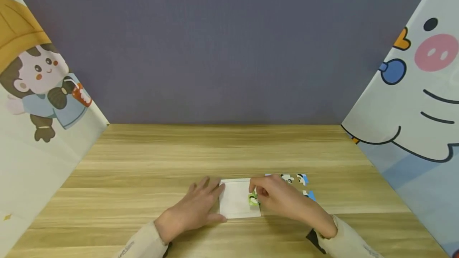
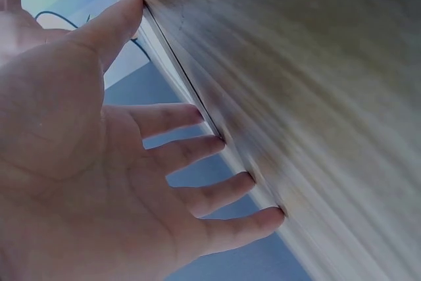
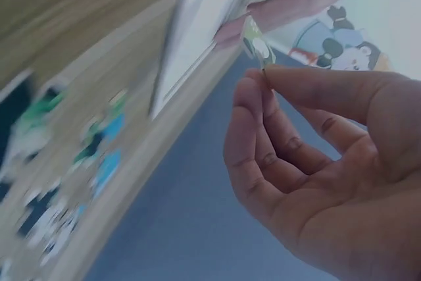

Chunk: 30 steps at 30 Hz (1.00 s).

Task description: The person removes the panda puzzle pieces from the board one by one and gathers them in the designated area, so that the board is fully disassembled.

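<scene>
A white, shallow rectangular puzzle tray (image 1: pixel 233 200) lies on the wooden table in the head view. My right hand (image 1: pixel 281 197) pinches a green and white jigsaw piece (image 1: pixel 253 199) between thumb and fingers over the tray's right side. In the right wrist view the same piece (image 3: pixel 258 47) stands tilted at the fingertips, apart from the tray (image 3: pixel 197 31). My left hand (image 1: pixel 197 207) touches the tray's left side, fingers spread. The left wrist view shows that hand (image 2: pixel 131 156) with fairly straight fingers, their tips down on the surface.
Loose jigsaw pieces (image 1: pixel 303 178) in blue, white and black lie right of the tray, partly hidden by my right hand. More pieces (image 3: pixel 105 169) show in the right wrist view. A grey panel (image 1: pixel 226 51) closes off the table's back; printed cartoon walls flank it.
</scene>
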{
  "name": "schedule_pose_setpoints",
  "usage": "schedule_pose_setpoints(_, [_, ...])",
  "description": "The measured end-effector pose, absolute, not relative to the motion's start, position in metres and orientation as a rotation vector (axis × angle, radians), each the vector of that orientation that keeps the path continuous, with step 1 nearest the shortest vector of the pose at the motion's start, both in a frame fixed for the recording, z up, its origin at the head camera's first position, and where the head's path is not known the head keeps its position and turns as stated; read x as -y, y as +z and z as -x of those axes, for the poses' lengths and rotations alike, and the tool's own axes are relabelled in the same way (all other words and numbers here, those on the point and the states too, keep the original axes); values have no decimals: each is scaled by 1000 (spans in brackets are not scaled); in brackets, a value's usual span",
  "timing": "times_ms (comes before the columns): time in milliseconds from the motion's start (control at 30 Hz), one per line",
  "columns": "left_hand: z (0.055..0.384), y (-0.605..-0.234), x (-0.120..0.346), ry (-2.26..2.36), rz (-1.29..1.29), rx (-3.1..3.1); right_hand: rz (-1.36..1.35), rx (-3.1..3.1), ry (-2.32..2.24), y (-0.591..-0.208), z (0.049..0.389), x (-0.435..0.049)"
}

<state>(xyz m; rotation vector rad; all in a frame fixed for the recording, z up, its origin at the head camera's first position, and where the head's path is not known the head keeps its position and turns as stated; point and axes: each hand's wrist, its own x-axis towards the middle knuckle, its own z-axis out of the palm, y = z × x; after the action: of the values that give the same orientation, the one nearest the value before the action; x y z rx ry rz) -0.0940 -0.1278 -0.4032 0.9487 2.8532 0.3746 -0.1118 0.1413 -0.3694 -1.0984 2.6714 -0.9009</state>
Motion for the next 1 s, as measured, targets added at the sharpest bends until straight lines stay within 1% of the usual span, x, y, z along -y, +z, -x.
schedule_pose_setpoints(267, [97, -404, 127, 386, -951, -2847, 1024, -2695, -928, -378, 112, -179])
schedule_pose_setpoints(433, [97, -404, 129, 396, -950, -2840, 970, -2676, -914, -386, 115, -195])
schedule_pose_setpoints(767, [94, -403, 129, 411, -933, -2829, 1012, -2683, -861, -394, 108, -199])
schedule_pose_setpoints(1000, [94, -403, 128, 412, -943, -2835, 928, -2675, -852, -394, 105, -199])
